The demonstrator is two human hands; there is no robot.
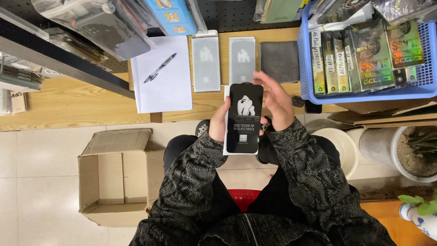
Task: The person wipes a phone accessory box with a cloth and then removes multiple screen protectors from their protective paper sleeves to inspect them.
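My left hand point(219, 124) grips the left edge of a black screen-protector pack point(245, 117) with a white ape picture, held upright over my lap with a white backing behind it. On the pack's right side rests my right hand point(276, 104), fingers spread along its edge and top. Two more flat packs lie on the wooden table just beyond: a grey one point(205, 63) and another grey one point(241, 58), next to a dark grey cloth point(279, 61).
A blue basket point(304, 86) of boxed packs stands on the table at right. A white paper sheet point(163, 77) with a pen point(160, 68) lies at left. An open cardboard box point(114, 182) sits on the floor left; a white bucket point(339, 145) and plant pot point(412, 155) stand right.
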